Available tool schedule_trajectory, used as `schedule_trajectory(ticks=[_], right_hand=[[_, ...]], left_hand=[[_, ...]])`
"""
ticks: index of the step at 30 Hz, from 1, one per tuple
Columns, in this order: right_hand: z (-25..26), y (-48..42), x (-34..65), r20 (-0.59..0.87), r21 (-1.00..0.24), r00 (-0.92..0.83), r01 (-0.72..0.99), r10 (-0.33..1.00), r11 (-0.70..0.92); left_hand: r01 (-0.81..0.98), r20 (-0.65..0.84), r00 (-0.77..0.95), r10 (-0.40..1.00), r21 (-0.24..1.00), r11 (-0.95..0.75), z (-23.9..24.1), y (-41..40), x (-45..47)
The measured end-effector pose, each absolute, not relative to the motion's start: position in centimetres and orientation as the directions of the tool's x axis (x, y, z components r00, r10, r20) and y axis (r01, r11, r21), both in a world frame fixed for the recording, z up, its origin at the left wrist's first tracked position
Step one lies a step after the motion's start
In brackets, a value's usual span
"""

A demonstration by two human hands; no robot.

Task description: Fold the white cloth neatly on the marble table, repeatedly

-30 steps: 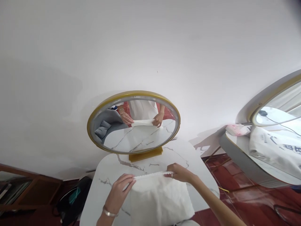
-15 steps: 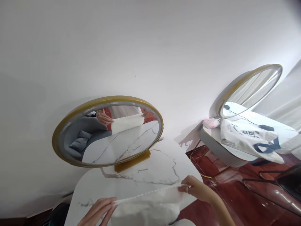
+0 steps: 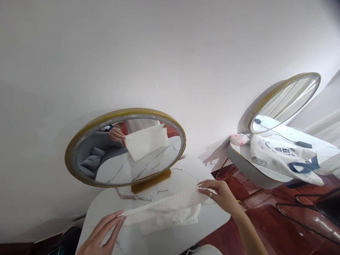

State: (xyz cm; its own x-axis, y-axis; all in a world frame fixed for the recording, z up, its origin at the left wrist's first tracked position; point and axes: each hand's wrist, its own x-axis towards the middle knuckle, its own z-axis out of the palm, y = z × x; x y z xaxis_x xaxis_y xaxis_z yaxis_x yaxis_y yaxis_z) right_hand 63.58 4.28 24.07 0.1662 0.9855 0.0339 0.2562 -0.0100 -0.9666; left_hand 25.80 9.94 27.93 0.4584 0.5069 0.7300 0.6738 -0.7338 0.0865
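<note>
A thin white cloth with scalloped edges is stretched between my two hands above a white marble-patterned table. My left hand pinches its left top corner between thumb and fingers. At the right, my right hand, wearing a ring, pinches the other top corner, held a little higher. The cloth's lower edge hangs toward the tabletop; whether it touches I cannot tell. An oval gold-framed mirror on the table, behind the cloth, reflects the cloth and part of my hands.
A second table stands to the right, bearing a white printed cloth bag, a pink-and-white packet, a black adapter and another gold-framed mirror. A dark chair is at far right on the red floor.
Both hands have moved up and away from me over the table, carrying the cloth. Its lower scalloped edge now shows, and the cloth appears larger in the mirror.
</note>
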Motion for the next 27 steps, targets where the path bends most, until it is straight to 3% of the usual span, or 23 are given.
schedule_trajectory(ticks=[4,10,14,18,22,24,27], right_hand=[[22.8,5.2,63.8,0.010,-0.977,0.283,0.205,0.959,-0.051],[22.8,6.2,65.3,-0.035,-0.938,0.085,0.340,0.996,-0.062],[23.0,6.9,66.1,0.004,-0.890,0.061,0.456,0.998,-0.025],[24.8,6.1,66.2,0.036,-0.805,0.045,0.593,0.998,0.002],[28.0,2.9,66.3,-0.042,-0.727,0.001,0.686,0.999,-0.032],[29.8,0.9,66.7,-0.041,-0.730,-0.076,0.683,0.996,0.023],[32.6,-1.4,67.3,0.094,-0.778,-0.157,0.604,0.983,0.171]], left_hand=[[0.671,0.659,0.447,0.606,0.201,-0.714,26.4,10.5,25.6],[0.706,0.542,0.386,0.746,0.347,-0.618,24.6,11.0,25.7],[0.723,0.481,0.333,0.811,0.422,-0.547,24.5,11.2,26.3],[0.742,0.336,0.276,0.900,0.521,-0.422,26.1,10.4,26.4],[0.691,0.198,0.341,0.919,0.610,-0.388,29.0,7.5,26.1],[0.640,0.149,0.387,0.910,0.667,-0.381,30.5,5.6,25.7],[0.579,0.150,0.383,0.912,0.730,-0.363,32.5,3.8,25.1]])
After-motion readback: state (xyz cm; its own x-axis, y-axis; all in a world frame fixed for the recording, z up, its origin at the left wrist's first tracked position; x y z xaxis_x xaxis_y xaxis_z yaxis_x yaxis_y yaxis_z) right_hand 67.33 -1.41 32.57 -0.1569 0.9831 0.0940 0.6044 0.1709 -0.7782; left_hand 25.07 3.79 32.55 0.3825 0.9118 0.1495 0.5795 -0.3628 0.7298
